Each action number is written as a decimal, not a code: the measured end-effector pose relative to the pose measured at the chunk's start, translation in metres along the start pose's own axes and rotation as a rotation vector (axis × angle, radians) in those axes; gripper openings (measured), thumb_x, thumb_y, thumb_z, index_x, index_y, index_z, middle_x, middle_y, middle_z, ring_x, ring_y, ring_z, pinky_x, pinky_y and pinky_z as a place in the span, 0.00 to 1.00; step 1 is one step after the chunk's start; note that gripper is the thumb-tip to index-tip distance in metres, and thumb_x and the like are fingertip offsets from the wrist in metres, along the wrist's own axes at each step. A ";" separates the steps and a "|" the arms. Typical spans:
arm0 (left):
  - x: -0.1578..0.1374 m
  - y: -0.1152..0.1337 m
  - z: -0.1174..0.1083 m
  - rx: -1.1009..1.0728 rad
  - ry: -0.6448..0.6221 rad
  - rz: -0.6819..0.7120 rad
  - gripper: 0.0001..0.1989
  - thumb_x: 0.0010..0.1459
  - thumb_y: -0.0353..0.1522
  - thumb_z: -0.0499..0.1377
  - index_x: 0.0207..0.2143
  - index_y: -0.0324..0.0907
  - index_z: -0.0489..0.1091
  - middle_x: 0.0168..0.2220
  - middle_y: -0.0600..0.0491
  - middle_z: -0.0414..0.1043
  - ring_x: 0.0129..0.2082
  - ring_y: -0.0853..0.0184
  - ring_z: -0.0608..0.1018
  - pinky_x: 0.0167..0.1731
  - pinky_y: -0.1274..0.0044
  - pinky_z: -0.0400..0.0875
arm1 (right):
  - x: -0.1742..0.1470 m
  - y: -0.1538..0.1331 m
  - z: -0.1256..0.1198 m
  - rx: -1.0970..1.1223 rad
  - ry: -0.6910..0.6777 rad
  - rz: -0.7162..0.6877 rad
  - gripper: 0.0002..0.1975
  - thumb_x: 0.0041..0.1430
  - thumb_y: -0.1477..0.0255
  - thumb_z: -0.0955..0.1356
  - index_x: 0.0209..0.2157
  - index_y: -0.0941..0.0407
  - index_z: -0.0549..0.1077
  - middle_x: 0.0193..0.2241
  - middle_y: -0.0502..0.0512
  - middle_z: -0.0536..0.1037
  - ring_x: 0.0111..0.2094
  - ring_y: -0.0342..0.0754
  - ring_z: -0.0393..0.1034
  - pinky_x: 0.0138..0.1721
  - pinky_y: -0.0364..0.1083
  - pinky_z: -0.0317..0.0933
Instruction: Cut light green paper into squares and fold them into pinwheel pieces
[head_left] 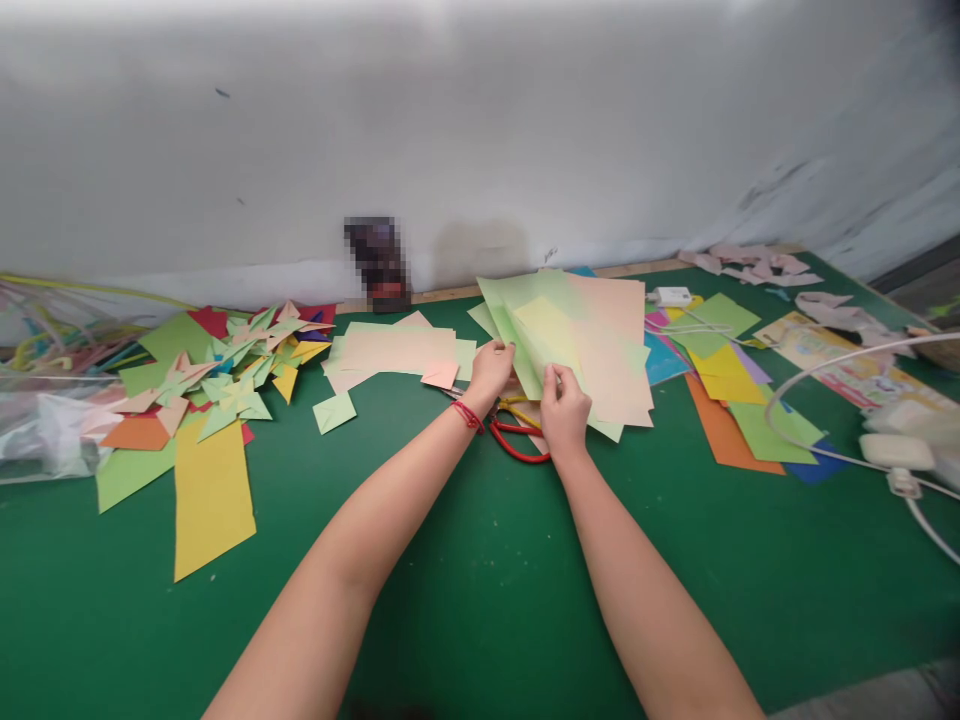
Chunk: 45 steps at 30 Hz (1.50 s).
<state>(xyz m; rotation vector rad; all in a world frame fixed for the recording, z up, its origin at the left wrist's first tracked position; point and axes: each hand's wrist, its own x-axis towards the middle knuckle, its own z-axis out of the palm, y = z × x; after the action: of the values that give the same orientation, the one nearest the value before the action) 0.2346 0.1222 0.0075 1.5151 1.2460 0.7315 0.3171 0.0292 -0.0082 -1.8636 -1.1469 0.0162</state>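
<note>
My right hand (566,412) pinches the lower edge of a light green paper sheet (512,325), which is lifted and bowed over a paper stack. With its fingers closed at the sheet's left edge, my left hand (491,372) appears to grip the same sheet; its fingertips are partly hidden. Under both hands lie scissors (521,455) with red loops and yellow on the inner side, their middle partly covered. The stack of pale pink and green sheets (615,345) spreads behind my right hand. A small pink folded square (440,374) rests just left of my left hand.
Folded paper pieces (240,375) heap at the left, near a yellow sheet (215,500) and a plastic bag (52,435). Pale paper strips (397,350) lie mid-table. At the right are coloured sheets (772,425), a white charger (671,297) and a cable (795,375). A wall stands behind.
</note>
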 end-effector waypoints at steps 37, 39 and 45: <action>-0.183 -0.087 -0.226 -0.321 -0.119 -0.363 0.22 0.52 0.38 0.56 0.49 0.41 0.67 0.41 0.48 0.75 0.35 0.64 0.76 0.30 0.76 0.70 | -0.061 -0.071 -0.054 -0.013 -0.779 -0.924 0.12 0.58 0.77 0.63 0.36 0.49 0.75 0.54 0.49 0.67 0.59 0.53 0.53 0.57 0.62 0.51; -0.184 -0.085 -0.227 -0.242 -0.147 -0.341 0.21 0.53 0.38 0.55 0.50 0.42 0.66 0.41 0.48 0.75 0.35 0.64 0.76 0.29 0.77 0.70 | -0.064 -0.074 -0.059 0.050 -0.870 -0.863 0.11 0.59 0.76 0.62 0.37 0.50 0.74 0.45 0.49 0.76 0.52 0.50 0.65 0.56 0.61 0.54; -0.188 -0.084 -0.227 0.057 -0.127 -0.165 0.20 0.54 0.38 0.55 0.48 0.43 0.69 0.37 0.52 0.75 0.33 0.65 0.75 0.30 0.78 0.68 | -0.067 -0.093 -0.064 0.143 -1.049 -0.654 0.07 0.59 0.71 0.64 0.30 0.51 0.74 0.24 0.46 0.76 0.36 0.45 0.73 0.48 0.49 0.64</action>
<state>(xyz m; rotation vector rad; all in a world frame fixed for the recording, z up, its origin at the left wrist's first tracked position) -0.0506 0.0131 0.0260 1.4607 1.2869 0.4885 0.2427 -0.0492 0.0660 -1.2272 -2.3386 0.7493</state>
